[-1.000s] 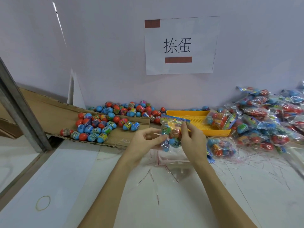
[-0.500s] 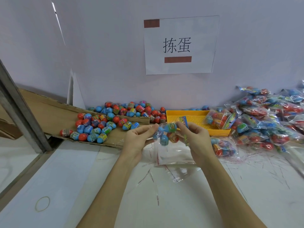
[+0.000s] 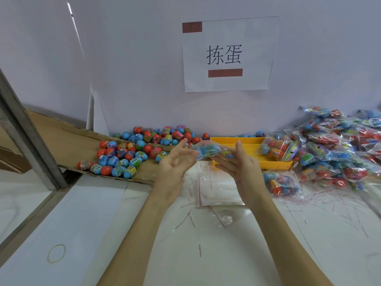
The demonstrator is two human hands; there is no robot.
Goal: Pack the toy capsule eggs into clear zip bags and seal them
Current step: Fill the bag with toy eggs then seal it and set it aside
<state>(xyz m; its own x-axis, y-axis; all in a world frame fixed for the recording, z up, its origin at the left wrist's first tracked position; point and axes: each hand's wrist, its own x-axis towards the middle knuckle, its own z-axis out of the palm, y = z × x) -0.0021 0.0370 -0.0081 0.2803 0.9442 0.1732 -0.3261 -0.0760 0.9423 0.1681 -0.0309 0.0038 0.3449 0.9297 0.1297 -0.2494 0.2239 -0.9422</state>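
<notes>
A filled clear zip bag point(image 3: 209, 150) of blue and red capsule eggs hangs blurred between my two hands, above the white table. My right hand point(image 3: 241, 165) is palm up with its fingers straight under the bag's right end and its thumb raised off it. My left hand point(image 3: 177, 162) is also spread with straight fingers, its fingertips at the bag's left end. Loose capsule eggs point(image 3: 123, 159) lie piled on a cardboard sheet point(image 3: 68, 141) to the left. Empty zip bags point(image 3: 218, 190) with red seal lines lie on the table below my hands.
A yellow perforated tray point(image 3: 243, 141) sits behind my right hand with one packed bag in it. Several packed bags point(image 3: 338, 153) are heaped at the right. A metal frame post point(image 3: 26, 133) slants at the left. A rubber band point(image 3: 56, 252) lies near left.
Both hands pinched the bag's top before; now their fingers have straightened and spread, and the bag has tipped onto its side and risen slightly between them.
</notes>
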